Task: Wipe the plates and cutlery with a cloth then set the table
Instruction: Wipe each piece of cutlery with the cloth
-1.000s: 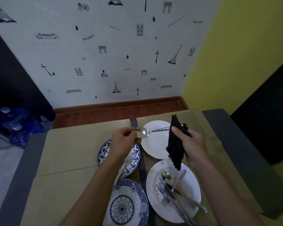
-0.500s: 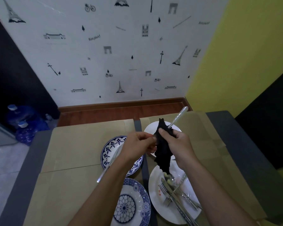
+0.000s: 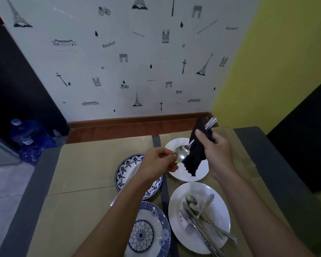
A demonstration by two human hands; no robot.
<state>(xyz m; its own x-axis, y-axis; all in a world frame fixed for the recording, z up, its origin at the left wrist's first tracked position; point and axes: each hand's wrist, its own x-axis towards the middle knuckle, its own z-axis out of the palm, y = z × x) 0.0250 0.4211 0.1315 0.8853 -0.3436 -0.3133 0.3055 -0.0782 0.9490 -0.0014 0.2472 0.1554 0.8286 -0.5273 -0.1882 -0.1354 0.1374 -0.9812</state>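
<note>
Paper-covered table (image 3: 85,164) before a patterned wall. Step in hand: wiping cutlery. The left hand (image 3: 156,164) pinches the bowl end of a spoon (image 3: 182,154). A black cloth (image 3: 195,156), wrapped round its handle, is gripped by the right hand (image 3: 219,151). The spoon spans both hands above a white plate (image 3: 180,176). The next move probably calls for drawing the cloth along the handle.

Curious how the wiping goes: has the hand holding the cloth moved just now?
Yes. The right hand and cloth slid along the spoon handle, right and farther away, toward the far white plate's right rim.
</note>
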